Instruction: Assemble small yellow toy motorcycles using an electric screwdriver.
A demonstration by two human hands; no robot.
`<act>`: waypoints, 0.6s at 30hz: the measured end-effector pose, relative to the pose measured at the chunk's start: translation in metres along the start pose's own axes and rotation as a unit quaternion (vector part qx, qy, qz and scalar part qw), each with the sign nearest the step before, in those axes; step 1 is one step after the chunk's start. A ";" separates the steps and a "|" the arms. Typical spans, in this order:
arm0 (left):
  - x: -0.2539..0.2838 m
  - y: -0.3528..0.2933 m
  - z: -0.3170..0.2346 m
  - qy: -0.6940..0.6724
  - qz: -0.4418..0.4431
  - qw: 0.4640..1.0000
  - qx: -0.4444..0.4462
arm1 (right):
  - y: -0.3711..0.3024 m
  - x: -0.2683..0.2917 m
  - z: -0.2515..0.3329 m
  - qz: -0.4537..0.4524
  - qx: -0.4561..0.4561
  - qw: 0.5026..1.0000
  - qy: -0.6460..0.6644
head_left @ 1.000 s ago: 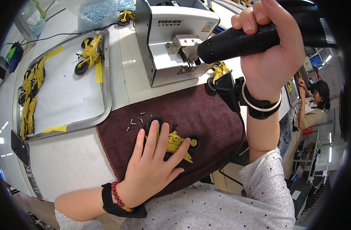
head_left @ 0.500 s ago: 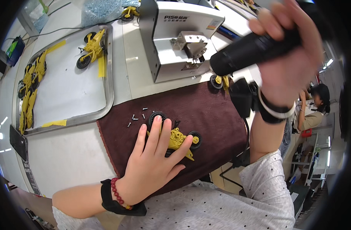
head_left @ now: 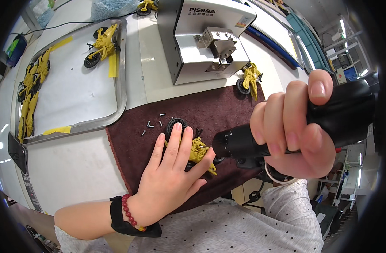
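A yellow toy motorcycle with black wheels lies on the dark brown cloth. My left hand rests over it, fingers stretched and spread, pressing it down; the palm and fingers hide part of it. In my right hand is a black electric screwdriver, gripped round the body and held nearly level. Its front end is beside the toy's right wheel, covering most of that wheel. Whether its tip touches the toy cannot be made out. Several small screws lie loose beyond my left fingertips.
A metal tray at the left holds several yellow toy motorcycles. At the back stands a grey screw-feeding machine. Another yellow motorcycle sits by the cloth's far right corner. A dark phone-like slab lies at the left edge.
My right hand has brought the screwdriver down and nearer, from beside the machine to the motorcycle's right end. My left hand has stayed on the toy.
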State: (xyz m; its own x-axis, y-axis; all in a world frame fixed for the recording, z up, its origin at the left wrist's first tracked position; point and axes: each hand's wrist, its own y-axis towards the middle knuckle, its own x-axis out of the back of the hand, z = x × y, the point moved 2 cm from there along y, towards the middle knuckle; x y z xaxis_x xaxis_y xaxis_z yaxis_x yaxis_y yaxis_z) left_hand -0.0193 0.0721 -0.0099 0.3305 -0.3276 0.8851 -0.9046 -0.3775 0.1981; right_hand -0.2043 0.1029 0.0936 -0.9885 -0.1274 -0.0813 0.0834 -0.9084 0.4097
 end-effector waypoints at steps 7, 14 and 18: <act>-0.003 -0.002 0.001 0.000 -0.006 1.000 -0.001 | 0.003 0.010 -0.032 0.031 0.074 0.990 0.113; -0.002 -0.003 0.002 0.026 -0.001 1.000 0.003 | 0.005 -0.001 -0.012 0.016 0.027 0.999 0.039; -0.003 -0.003 0.003 0.027 -0.001 1.000 -0.001 | 0.005 -0.004 -0.004 0.026 -0.007 0.999 -0.029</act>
State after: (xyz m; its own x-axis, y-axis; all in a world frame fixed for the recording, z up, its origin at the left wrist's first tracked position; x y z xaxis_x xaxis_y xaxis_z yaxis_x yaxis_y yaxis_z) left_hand -0.0167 0.0722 -0.0147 0.3167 -0.2794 0.9064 -0.9045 -0.3768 0.1999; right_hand -0.1998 0.0975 0.0919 -0.9884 -0.1514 -0.0071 0.1359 -0.9064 0.4000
